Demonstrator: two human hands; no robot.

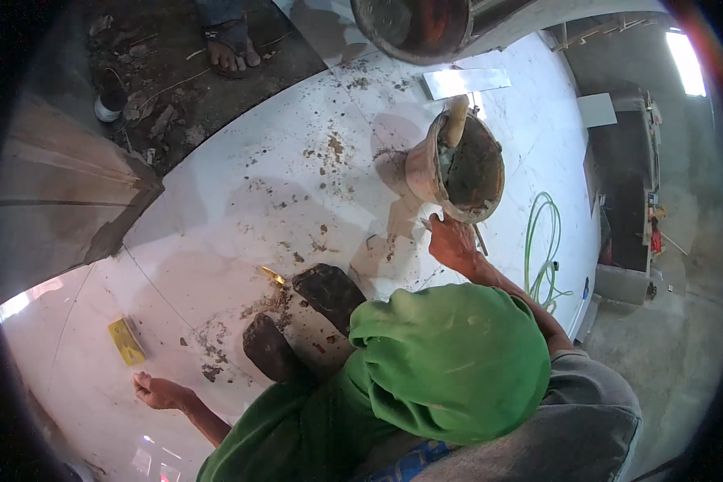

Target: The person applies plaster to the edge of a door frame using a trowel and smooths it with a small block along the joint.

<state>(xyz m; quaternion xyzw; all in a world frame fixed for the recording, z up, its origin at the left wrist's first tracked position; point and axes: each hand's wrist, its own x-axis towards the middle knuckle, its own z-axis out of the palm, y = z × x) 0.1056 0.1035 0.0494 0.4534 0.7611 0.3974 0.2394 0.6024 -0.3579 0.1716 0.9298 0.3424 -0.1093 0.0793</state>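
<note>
I am squatting on a white, tile-like floor, my green-covered knee [466, 361] and dark shoes [329, 293] in view. My right hand [455, 243] is closed beside the near rim of a mortar-smeared bucket [426, 173]. A small pale thing shows at its fingertips, too unclear to name. In the bucket is grey mortar [474, 165], and a pale, rounded handle [455, 120] stands over its rim. My left hand [162, 392] hovers low at the left with curled, pinched fingers; what they hold, if anything, is hidden. Just beyond it lies a yellow block [126, 341].
A brass-coloured pointed piece [273, 275] lies by my shoe. Mortar crumbs [333, 149] dot the floor. Green hose [542, 249] is coiled at the right. At the upper left another person's foot [229, 56] stands on dark ground. A large round dark object [410, 24] covers the top edge.
</note>
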